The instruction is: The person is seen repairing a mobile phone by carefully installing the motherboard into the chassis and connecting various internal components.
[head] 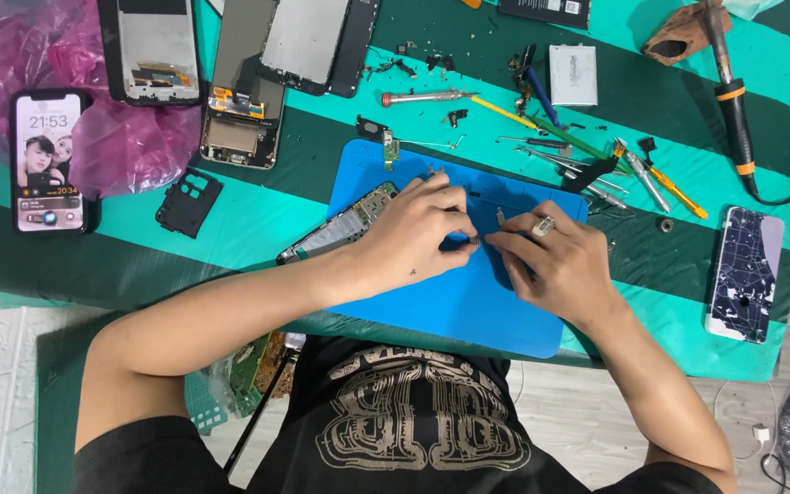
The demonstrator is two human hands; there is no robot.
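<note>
Head view, first speaker: both hands meet over the flat blue rubber work mat (468, 306) at centre frame. What do the fingers do?

Second speaker: The left hand (413, 240) pinches thumb and fingers together on a tiny metal part (474, 241); the right hand (555, 265), wearing a ring, closes its fingertips just beside that part. Whether the right fingers actually grip it, I cannot tell.

First speaker: And nearby?

Second speaker: A bare green-and-silver phone circuit board (340, 227) lies under the left wrist. A lit smartphone (48, 161) sits at upper left, and a black-and-orange soldering iron (733, 96) at upper right.
</note>
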